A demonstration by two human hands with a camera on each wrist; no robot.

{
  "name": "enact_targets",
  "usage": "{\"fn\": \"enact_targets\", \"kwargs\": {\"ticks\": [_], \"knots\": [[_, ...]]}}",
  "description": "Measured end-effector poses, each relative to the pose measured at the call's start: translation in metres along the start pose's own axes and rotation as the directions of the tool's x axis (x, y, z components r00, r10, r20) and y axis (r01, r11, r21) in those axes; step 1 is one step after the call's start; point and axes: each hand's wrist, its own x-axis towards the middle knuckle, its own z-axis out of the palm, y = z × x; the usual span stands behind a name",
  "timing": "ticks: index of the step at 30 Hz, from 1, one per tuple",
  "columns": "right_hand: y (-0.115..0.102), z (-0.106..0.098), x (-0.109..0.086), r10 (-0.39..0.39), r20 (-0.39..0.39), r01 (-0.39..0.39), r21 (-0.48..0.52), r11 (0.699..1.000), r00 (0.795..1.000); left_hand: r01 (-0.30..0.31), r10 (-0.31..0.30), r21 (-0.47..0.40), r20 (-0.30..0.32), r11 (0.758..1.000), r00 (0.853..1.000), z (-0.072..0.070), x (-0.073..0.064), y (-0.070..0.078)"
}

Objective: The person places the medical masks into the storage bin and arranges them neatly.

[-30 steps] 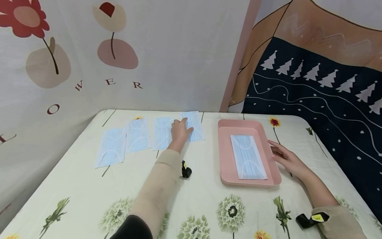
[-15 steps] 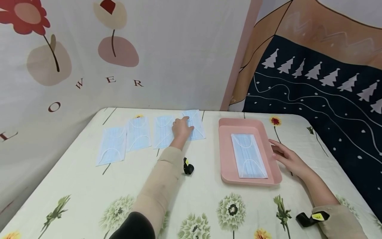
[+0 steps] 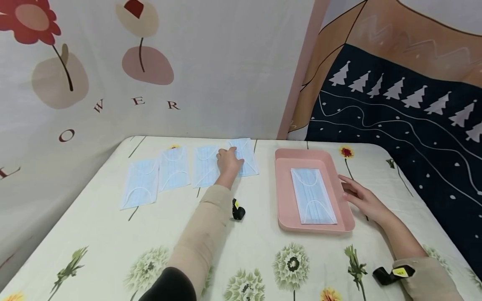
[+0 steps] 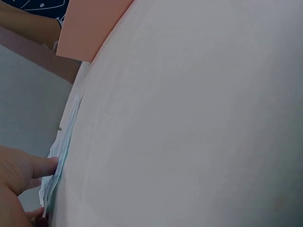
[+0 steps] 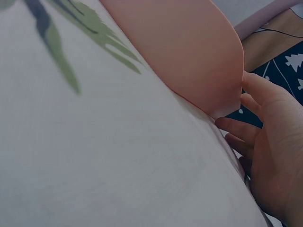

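Observation:
Several light-blue face masks lie in a row along the far left of the table, such as the leftmost face mask (image 3: pixel 139 184). At the row's right end, my left hand (image 3: pixel 227 162) pinches the last face mask (image 3: pixel 248 161), with bent fingers by its left edge and the thumb on it. The left wrist view shows the thumb (image 4: pixel 45 165) against that thin mask, seen edge-on. Another face mask (image 3: pixel 313 196) lies flat inside a pink tray (image 3: pixel 283 192). My right hand (image 3: pixel 363 200) rests at the tray's right side, fingers loosely extended against the outer wall.
A flower-patterned cloth (image 3: pixel 113 251) covers the table. A small black device (image 3: pixel 238 210) shows beside my left sleeve, and another black device (image 3: pixel 393 275) sits at my right cuff. Printed fabric hangs (image 3: pixel 226 83) stand behind the table.
The head view has shifted very slightly. Both hands, the masks and the tray keep their places.

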Motion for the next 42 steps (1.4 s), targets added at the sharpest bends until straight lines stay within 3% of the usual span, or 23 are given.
{"fn": "enact_targets", "kwargs": {"ticks": [11,21,25,33,42], "knots": [[0.0001,0.0001,0.0001,0.012,-0.001,-0.012,-0.001,1.0,1.0,0.013,-0.013,-0.014,0.036,1.0,0.999,-0.0036,0.0024,0.0015],[-0.0009,-0.0001,0.0003,0.032,-0.001,-0.032,-0.012,0.999,0.999,-0.015,0.016,-0.02,0.06,1.0,0.998,-0.0029,0.003,0.0022],[-0.0011,0.0006,0.0002,0.029,-0.003,-0.029,-0.006,1.0,1.0,-0.014,0.017,-0.058,0.06,0.998,0.998,-0.0024,0.003,0.0019],[-0.0023,0.0013,-0.0004,0.024,-0.005,-0.024,-0.01,1.0,1.0,-0.026,0.048,-0.233,0.09,0.972,0.995,-0.0019,0.0033,0.002],[-0.0008,0.0008,-0.0002,0.017,-0.006,-0.017,-0.015,1.0,1.0,-0.032,0.056,-0.26,0.084,0.965,0.995,-0.0023,0.0053,0.0021]]}}
